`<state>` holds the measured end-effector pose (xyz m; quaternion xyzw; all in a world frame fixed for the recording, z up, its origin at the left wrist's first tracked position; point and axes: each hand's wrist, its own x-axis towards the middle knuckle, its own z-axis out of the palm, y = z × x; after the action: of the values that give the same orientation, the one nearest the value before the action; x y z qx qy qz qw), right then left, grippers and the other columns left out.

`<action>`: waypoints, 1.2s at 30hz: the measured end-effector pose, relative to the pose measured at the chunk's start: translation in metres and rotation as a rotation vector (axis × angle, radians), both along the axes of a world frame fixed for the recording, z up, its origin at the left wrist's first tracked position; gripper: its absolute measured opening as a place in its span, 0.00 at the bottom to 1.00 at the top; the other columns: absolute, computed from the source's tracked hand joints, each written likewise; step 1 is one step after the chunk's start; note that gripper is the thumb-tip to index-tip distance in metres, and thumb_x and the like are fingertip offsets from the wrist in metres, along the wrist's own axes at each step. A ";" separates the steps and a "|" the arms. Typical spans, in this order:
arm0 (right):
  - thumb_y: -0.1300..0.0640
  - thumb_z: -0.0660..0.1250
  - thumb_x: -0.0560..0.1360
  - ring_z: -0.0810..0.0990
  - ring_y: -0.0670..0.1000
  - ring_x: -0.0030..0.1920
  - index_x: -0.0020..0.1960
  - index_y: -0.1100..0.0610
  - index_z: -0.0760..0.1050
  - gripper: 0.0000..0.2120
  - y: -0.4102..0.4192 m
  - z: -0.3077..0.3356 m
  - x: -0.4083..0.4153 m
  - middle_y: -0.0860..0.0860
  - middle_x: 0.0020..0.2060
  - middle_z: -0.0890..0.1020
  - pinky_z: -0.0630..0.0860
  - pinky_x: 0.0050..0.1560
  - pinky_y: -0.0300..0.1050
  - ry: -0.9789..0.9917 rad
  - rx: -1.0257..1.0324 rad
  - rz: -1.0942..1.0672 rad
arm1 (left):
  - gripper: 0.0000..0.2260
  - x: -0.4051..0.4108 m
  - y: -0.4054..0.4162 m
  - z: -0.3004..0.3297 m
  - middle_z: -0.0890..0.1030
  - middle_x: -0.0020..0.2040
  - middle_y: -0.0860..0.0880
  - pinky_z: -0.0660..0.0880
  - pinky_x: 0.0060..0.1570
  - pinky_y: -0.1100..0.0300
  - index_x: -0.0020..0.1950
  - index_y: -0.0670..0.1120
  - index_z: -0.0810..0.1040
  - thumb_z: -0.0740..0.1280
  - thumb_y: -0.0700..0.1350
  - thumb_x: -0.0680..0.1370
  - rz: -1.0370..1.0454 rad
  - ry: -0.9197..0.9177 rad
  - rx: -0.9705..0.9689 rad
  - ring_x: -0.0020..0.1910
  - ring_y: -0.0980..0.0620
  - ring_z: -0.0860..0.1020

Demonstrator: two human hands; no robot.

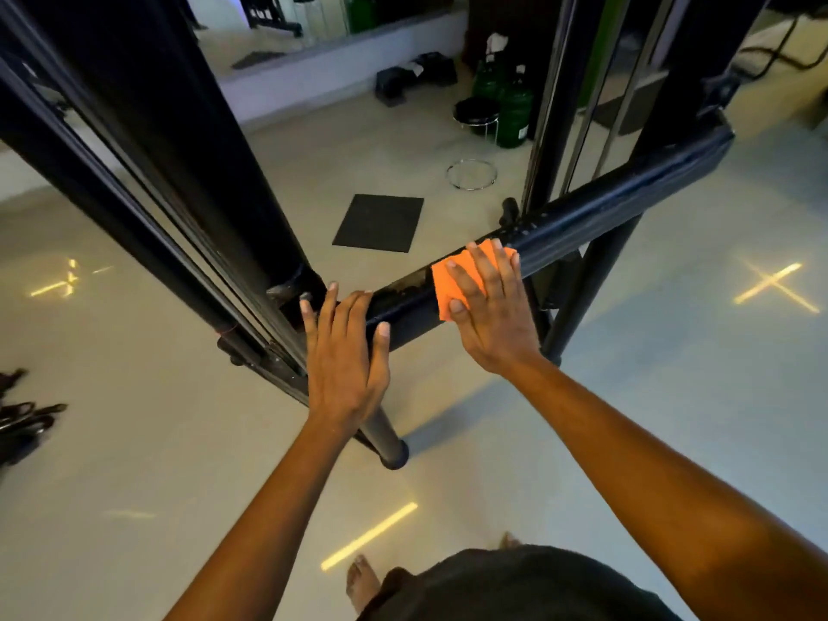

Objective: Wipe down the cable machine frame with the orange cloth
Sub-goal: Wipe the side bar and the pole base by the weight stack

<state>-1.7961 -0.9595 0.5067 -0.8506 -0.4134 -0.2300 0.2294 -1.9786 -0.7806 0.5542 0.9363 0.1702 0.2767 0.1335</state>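
A black horizontal bar (pixel 605 217) of the cable machine frame runs from the centre up to the right. The orange cloth (pixel 448 286) lies folded on the bar's near face. My right hand (pixel 488 307) presses flat on the cloth with straight fingers spread over it. To the left of it, my left hand (pixel 345 351) rests on the same bar where it meets the black uprights (pixel 188 172), fingers straight and laid over the top. A worn, scuffed patch (pixel 403 284) shows on the bar between the two hands.
A dark floor mat (pixel 380 222) lies beyond the bar, with a chrome ring (pixel 471 173), a black stool (pixel 476 115) and green bottles (pixel 511 114) farther back. Black straps (pixel 22 419) lie on the floor at left. My bare feet (pixel 360 584) stand close below the bar.
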 end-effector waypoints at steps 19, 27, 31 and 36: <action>0.47 0.62 0.89 0.63 0.68 0.83 0.84 0.51 0.68 0.24 0.024 0.008 -0.005 0.58 0.79 0.70 0.55 0.82 0.74 -0.067 0.084 0.166 | 0.19 0.028 -0.048 0.012 0.75 0.75 0.49 0.61 0.80 0.43 0.79 0.48 0.73 0.63 0.48 0.88 0.143 0.022 0.007 0.75 0.47 0.72; 0.48 0.56 0.90 0.62 0.64 0.83 0.80 0.51 0.72 0.21 0.005 0.023 0.026 0.57 0.79 0.71 0.50 0.85 0.67 0.041 0.093 0.052 | 0.19 0.028 -0.052 0.011 0.75 0.76 0.50 0.55 0.83 0.46 0.80 0.48 0.72 0.62 0.47 0.88 0.181 0.013 -0.023 0.76 0.48 0.71; 0.48 0.57 0.90 0.63 0.66 0.82 0.80 0.52 0.72 0.21 0.034 0.027 -0.021 0.57 0.79 0.71 0.53 0.83 0.72 0.054 0.089 0.097 | 0.19 0.031 -0.051 0.009 0.76 0.75 0.50 0.57 0.82 0.43 0.79 0.48 0.73 0.63 0.46 0.88 0.191 -0.014 -0.009 0.75 0.47 0.72; 0.44 0.55 0.90 0.64 0.62 0.82 0.85 0.48 0.64 0.25 -0.006 0.035 0.041 0.55 0.81 0.69 0.53 0.85 0.62 -0.108 -0.158 0.251 | 0.19 0.030 -0.050 0.005 0.76 0.75 0.49 0.57 0.83 0.44 0.79 0.47 0.73 0.63 0.47 0.88 0.182 -0.019 0.018 0.75 0.45 0.72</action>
<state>-1.7550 -0.9656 0.5418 -0.7940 -0.5450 -0.2117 0.1664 -1.9487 -0.8307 0.5588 0.9155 0.2510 0.2979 0.1008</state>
